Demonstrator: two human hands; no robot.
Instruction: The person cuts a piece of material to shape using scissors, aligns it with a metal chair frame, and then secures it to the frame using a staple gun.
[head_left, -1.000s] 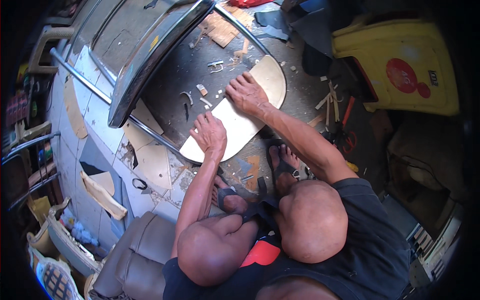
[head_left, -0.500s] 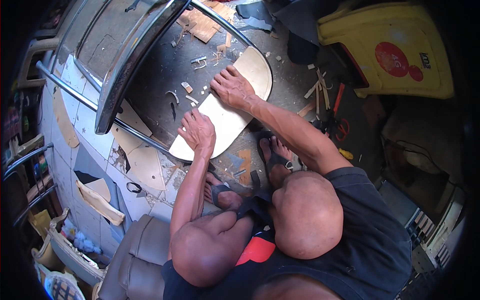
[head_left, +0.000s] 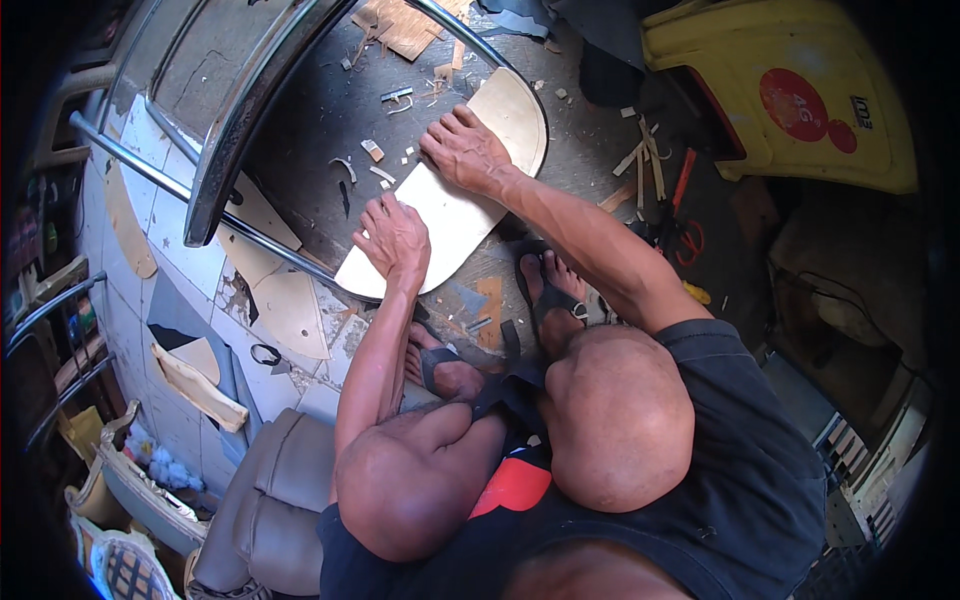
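Plywood panel runs lower left to upper right of frame, left hand flat on its lower end, right hand flat mid-panel, neither hand gripping.

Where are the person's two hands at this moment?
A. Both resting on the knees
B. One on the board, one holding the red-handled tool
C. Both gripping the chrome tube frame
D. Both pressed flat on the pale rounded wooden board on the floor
D: the left hand and the right hand both lie palm-down on the pale rounded board, while the chrome tube frame and the red-handled tool lie untouched to either side.
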